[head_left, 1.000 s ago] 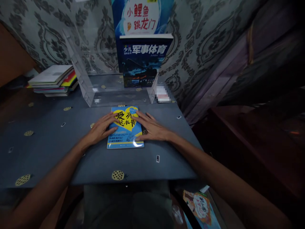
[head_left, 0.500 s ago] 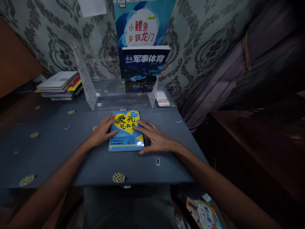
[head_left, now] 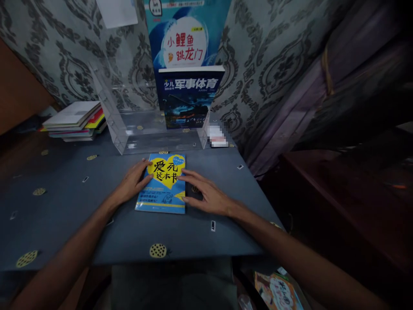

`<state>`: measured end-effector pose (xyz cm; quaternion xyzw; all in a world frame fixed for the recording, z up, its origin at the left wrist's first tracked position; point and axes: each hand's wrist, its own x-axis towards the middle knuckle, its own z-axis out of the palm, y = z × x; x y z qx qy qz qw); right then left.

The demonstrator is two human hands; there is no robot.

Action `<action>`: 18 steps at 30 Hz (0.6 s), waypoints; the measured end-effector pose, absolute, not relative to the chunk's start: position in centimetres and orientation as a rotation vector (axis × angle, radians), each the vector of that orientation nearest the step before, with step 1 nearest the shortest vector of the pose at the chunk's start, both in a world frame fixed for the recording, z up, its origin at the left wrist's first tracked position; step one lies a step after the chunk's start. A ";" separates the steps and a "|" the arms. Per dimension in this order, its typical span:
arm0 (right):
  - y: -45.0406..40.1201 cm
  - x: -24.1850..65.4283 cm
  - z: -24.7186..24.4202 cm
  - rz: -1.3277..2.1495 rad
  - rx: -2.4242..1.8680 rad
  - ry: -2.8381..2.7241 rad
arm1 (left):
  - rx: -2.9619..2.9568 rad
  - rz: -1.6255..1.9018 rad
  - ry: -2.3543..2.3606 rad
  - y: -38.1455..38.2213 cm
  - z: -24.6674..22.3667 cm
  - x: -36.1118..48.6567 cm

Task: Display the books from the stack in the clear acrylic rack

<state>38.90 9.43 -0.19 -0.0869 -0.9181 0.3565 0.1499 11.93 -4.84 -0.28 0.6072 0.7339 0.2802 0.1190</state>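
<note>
A blue book with a yellow heart on its cover (head_left: pixel 164 196) lies flat on the patterned tablecloth in front of me. My left hand (head_left: pixel 131 181) rests against its left edge, thumb and fingertips touching the cover's upper left side. At the right edge is my right hand (head_left: pixel 209 193), its fingers spread and their tips on the cover's border. Neither hand wraps round the book. Behind it stands a clear acrylic rack (head_left: pixel 146 142), where a dark blue book (head_left: pixel 187 101) leans upright before a taller teal book (head_left: pixel 190 26).
A stack of books (head_left: pixel 75 120) sits at the table's back left. By the rack's right side lies a small blurred-out item (head_left: pixel 217 137). The table's right edge slopes beside a dark red surface (head_left: pixel 322 193). Another book (head_left: pixel 277 290) is low down at the bottom right.
The blue book has turned slightly clockwise between my hands. My right thumb has moved up along its right edge, and my left fingers have drawn back towards the left edge. The view has shifted slightly.
</note>
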 end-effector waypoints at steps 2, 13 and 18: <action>9.2 38.8 -0.2 1.017 -0.265 -2.617 | 1.672 0.863 2.130 -4.6 -0.1 11.8; 9.7 38.0 -0.8 0.944 -0.343 -2.546 | 1.744 0.882 2.275 -3.6 0.5 13.0; 11.5 37.3 -1.0 1.082 -0.437 -2.339 | 2.031 0.713 2.179 -1.8 1.6 14.5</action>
